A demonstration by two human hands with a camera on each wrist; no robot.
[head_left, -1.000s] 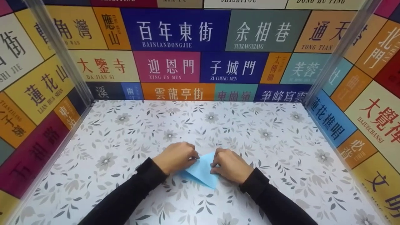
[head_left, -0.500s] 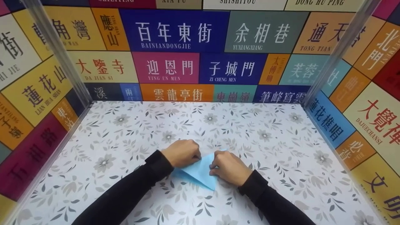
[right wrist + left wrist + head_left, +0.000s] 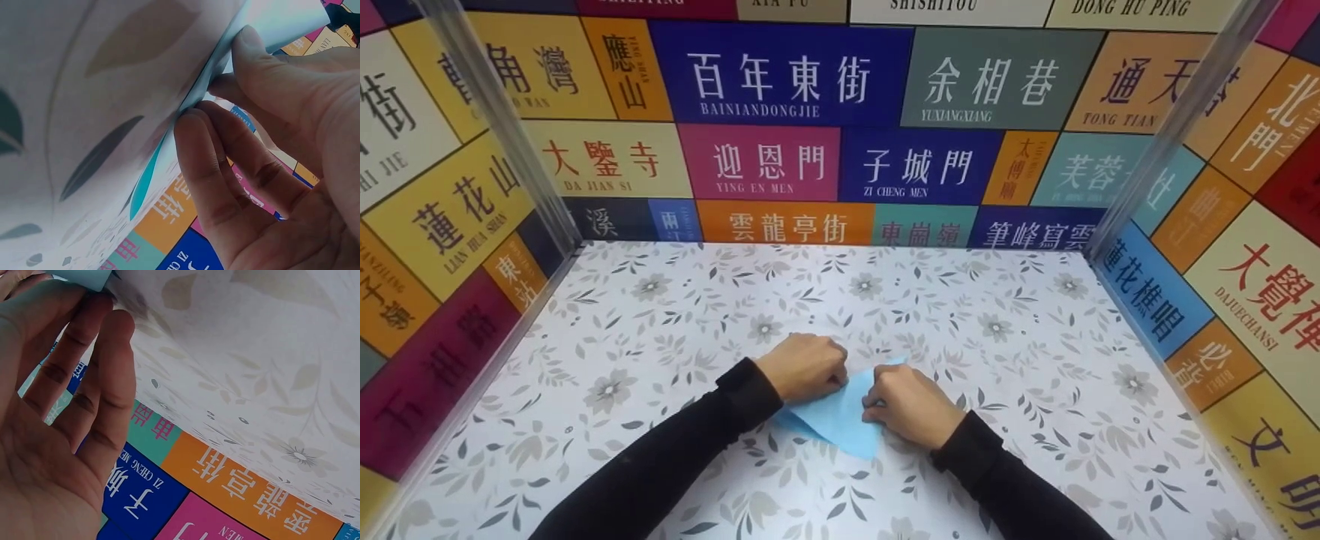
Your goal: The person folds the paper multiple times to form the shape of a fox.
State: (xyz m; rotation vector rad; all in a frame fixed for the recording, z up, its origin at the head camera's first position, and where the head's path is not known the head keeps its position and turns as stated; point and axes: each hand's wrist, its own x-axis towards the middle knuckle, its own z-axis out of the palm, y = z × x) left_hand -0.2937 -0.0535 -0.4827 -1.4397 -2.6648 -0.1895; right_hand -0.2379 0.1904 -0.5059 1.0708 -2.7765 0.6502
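A light blue sheet of paper (image 3: 844, 420), folded over with a loose layer at its lower left, lies on the table between both hands. My left hand (image 3: 806, 369) holds its upper left edge. In the left wrist view the thumb and forefinger meet at the paper (image 3: 93, 278), while the other fingers curl below. At the right edge, my right hand (image 3: 913, 403) pinches the sheet. The right wrist view shows the thumb on top of the paper (image 3: 287, 25) and bent fingertips against the table beneath its edge. The left fingertips are hidden in the head view.
A white tabletop (image 3: 660, 330) with a grey flower and leaf print surrounds the paper. Upright panels (image 3: 780, 75) with coloured blocks of lettering enclose the back and both sides, with clear strips (image 3: 1177, 112) at the corners.
My left hand has moved slightly right and away from me along the paper's edge. The paper's near corner has shifted slightly toward me. My right hand stays almost in place, pinching the paper.
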